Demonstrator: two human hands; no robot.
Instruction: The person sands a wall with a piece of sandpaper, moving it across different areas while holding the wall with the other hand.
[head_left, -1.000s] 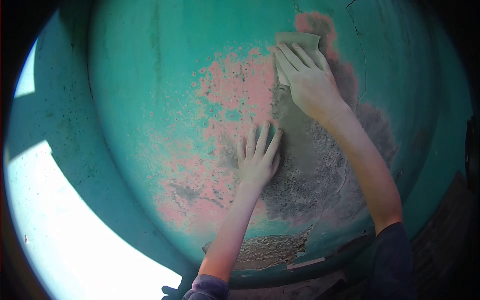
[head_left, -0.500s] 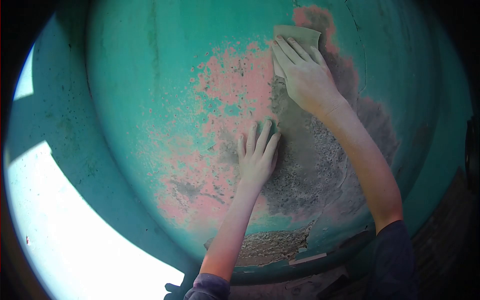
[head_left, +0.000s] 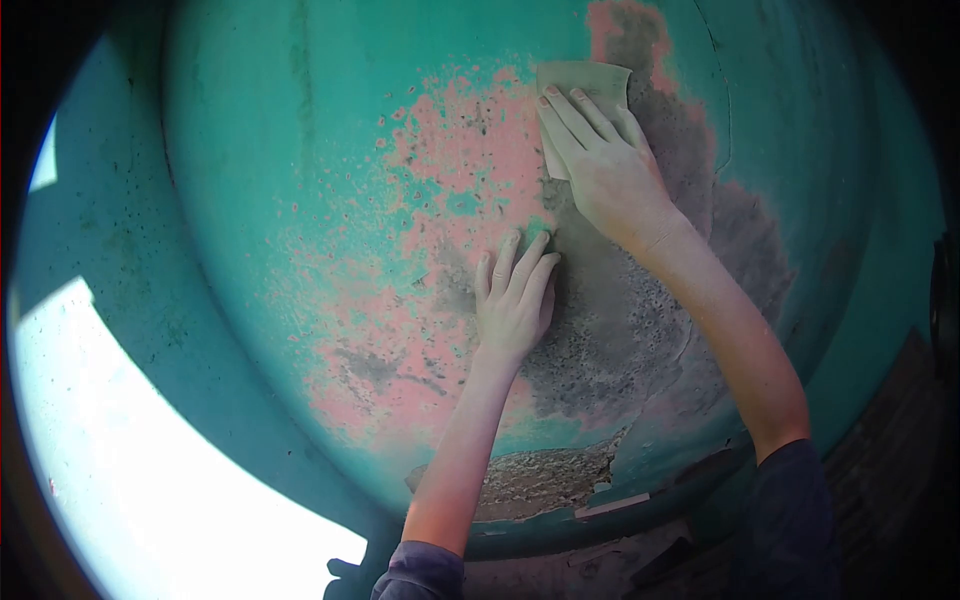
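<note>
In the head view, my right hand [head_left: 620, 190] holds a pale grey-beige sheet of sandpaper [head_left: 590, 75] against a painted wall. Its fingers are extended and lie on the sheet, whose top and left edges stick out past them. Lower and to the left, my left hand [head_left: 515, 300] rests on the wall with fingers apart and nothing held. Pale dust coats both hands. Around them the green paint [head_left: 300, 180] gives way to a speckled pink layer [head_left: 470, 150] and a rough grey patch [head_left: 620, 300]. The wall beneath the sandpaper is hidden.
Below the hands, a broken strip of coarse plaster [head_left: 550, 480] shows near the wall's bottom edge. A thin crack [head_left: 722, 100] runs down the upper right. Bright light falls on the lower left side [head_left: 150, 450].
My right hand has slid the sandpaper a short way down the wall. My left hand stays in nearly the same place. The whole view has shifted slightly.
</note>
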